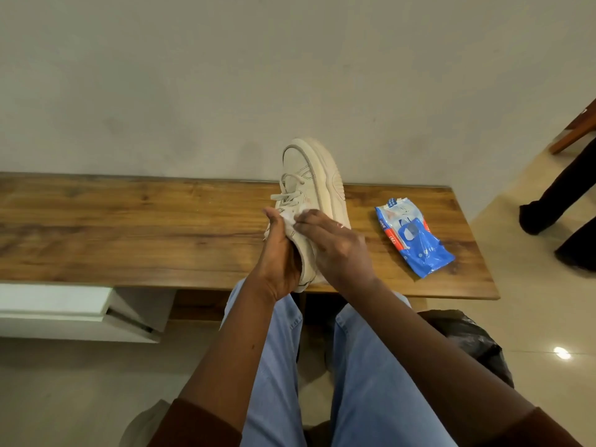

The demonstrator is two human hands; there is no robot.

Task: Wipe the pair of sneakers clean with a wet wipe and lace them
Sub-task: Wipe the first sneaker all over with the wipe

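Observation:
A cream sneaker lies tilted on its side on the wooden table, toe pointing away, laces partly threaded. My left hand grips the heel end from the left. My right hand presses a white wet wipe against the shoe's collar near the tongue. A blue pack of wet wipes lies on the table to the right. A second cream shoe shows partly on the floor at the bottom left.
The table stands against a plain wall. A white drawer unit sits under its left end. A black bag lies on the floor by my right knee. Another person's dark-trousered legs stand at the right.

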